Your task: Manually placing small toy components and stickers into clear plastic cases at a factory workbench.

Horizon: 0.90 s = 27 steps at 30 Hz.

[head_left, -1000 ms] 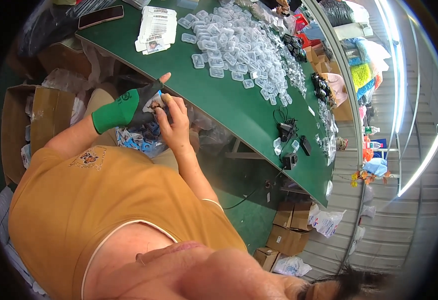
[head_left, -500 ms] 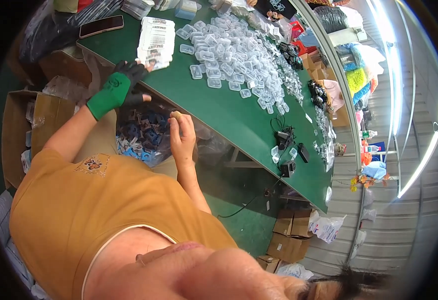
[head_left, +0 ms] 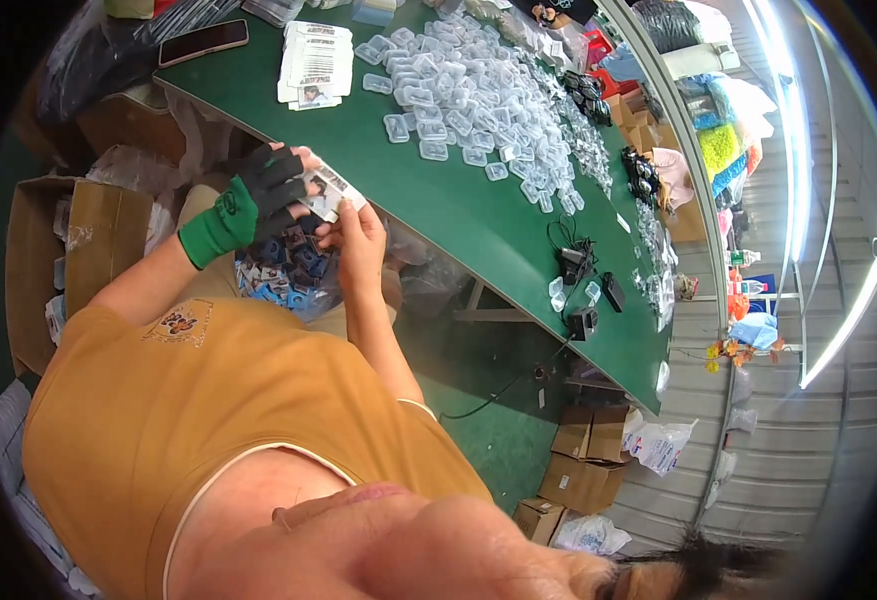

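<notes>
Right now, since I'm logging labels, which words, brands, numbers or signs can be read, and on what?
None reads clearly.
Held white card: print too small.
Card stack on the table: printed lines, too small.
Green-and-black glove: dark mark, blurred.
Brown carton: pale label, too small.
White bag beside it: coloured print, blurred.

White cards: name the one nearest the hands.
The white card pinched in the bare right hand, beside the gloved left hand; the stacked ones lie apart on the green table.

I see a mustard-brown T-shirt (head_left: 258, 390), white-piped collar (head_left: 276, 445), embroidered motif (head_left: 178, 323) at its eleven o'clock, and one green-and-black open-fingertip glove (head_left: 238, 208).
</notes>
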Available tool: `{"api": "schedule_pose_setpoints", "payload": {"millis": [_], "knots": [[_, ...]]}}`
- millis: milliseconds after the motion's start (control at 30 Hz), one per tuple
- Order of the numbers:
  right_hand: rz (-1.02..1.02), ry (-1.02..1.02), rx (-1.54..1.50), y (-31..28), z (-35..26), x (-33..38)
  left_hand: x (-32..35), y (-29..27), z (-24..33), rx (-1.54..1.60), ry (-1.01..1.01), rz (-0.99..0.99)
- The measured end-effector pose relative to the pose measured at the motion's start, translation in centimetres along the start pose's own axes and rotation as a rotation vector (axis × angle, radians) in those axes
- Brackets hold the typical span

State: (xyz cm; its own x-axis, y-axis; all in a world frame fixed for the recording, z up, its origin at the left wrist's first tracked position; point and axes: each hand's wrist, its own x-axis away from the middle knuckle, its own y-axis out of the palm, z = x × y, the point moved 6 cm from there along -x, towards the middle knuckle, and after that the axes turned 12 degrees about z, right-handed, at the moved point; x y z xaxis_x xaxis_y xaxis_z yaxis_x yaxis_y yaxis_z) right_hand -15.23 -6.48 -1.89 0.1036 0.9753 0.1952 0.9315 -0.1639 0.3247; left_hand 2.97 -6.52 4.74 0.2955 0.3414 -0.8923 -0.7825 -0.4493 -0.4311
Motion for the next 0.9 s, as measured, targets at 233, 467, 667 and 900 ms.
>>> {"api": "schedule_pose_setpoints", "payload": {"millis": [233,467,667,900], "knots": [[-0.001,-0.275,0.344,0.7,-2.6,2.1,-0.7,0.7,0.3,0.085,-0.116,-0.12],[-0.102,-0.462,0.45,0.3,-6.3,-0.3,1.4,1.2,-0.8,0.468,-0.779,-0.261],[0.182,-1.265,1.078,3.1,-12.6,-7.3,1.0,1.6,-1.3,0.484,-0.856,-0.09],[-0.328,-0.429,0.527,5.7,-9.0,-2.5,0.9,-0.3,-3.0,0.164,-0.504,0.087]]}}
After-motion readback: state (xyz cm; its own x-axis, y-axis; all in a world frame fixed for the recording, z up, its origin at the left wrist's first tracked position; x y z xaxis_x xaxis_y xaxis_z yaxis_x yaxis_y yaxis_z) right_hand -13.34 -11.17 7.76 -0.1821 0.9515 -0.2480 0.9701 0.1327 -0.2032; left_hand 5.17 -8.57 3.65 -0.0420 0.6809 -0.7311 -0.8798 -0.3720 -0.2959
